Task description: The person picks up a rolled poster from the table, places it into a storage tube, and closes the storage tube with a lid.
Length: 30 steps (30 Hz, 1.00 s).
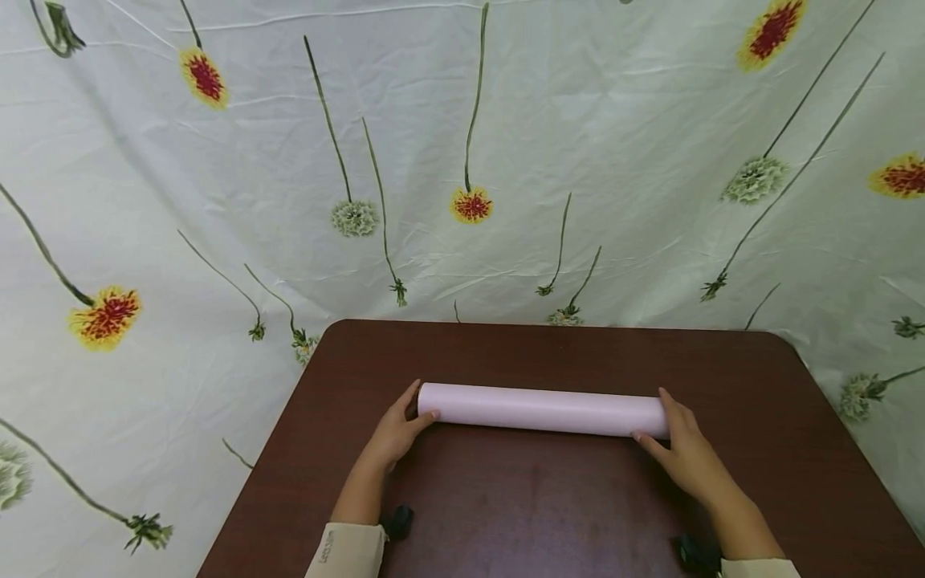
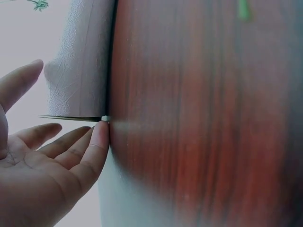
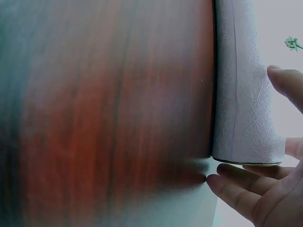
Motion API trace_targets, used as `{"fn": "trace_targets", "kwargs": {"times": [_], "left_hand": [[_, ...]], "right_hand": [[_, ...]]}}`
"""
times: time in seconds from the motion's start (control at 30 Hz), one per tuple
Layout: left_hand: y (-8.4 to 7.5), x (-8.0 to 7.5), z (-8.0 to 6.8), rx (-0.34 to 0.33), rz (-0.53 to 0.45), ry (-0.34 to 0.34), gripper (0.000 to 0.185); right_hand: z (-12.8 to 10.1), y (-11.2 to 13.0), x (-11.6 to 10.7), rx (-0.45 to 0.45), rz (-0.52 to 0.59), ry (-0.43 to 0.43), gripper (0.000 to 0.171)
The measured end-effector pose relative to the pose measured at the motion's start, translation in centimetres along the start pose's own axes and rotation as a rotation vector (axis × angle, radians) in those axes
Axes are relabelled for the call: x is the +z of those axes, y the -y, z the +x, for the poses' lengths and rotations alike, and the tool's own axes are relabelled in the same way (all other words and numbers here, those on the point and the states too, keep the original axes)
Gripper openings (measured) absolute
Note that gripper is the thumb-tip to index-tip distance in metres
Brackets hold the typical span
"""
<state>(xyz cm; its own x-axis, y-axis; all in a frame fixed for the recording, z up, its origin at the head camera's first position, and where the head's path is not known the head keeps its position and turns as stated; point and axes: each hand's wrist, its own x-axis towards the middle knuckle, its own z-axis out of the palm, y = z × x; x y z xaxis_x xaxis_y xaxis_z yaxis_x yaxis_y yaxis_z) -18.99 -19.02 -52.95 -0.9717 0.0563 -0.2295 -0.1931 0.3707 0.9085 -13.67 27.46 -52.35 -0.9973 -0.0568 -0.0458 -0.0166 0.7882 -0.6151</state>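
Observation:
A pale pink roll with a finely creased, leathery surface lies crosswise on the brown table. My left hand is at its left end, thumb on the near side and fingers around the end. At the opposite end is my right hand, placed the same way. In the left wrist view the fingers of the left hand extend just below the roll's end, with the thumb beside it. The right wrist view has the right hand with fingers nearly straight under the roll's edge. Neither hand is curled round it.
The dark wood-grain table has rounded far corners. Behind and to both sides hangs a white cloth printed with flowers. Small dark objects are at the left wrist and the right wrist.

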Motion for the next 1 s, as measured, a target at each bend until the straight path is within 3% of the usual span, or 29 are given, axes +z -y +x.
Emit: {"fn": "trace_targets", "kwargs": {"times": [0.4,0.57,0.83,1.0], "left_hand": [[-0.1,-0.3,-0.1,0.004,-0.014,-0.004,0.082],[-0.2,-0.6,-0.2,0.01,-0.027,-0.016,0.079],[-1.2,-1.8,-1.0,0.02,0.135,-0.09,0.079],[-2.1,-2.4,-1.7,0.116,0.274,-0.135,0.085]], "right_hand": [[-0.2,-0.2,-0.2,0.0,0.013,-0.02,0.1],[-0.3,-0.2,-0.4,-0.022,-0.002,-0.072,0.096],[-0.3,0.1,-1.6,-0.079,-0.066,-0.197,0.086],[-0.4,0.3,-2.3,-0.175,-0.096,-0.288,0.081]]}}
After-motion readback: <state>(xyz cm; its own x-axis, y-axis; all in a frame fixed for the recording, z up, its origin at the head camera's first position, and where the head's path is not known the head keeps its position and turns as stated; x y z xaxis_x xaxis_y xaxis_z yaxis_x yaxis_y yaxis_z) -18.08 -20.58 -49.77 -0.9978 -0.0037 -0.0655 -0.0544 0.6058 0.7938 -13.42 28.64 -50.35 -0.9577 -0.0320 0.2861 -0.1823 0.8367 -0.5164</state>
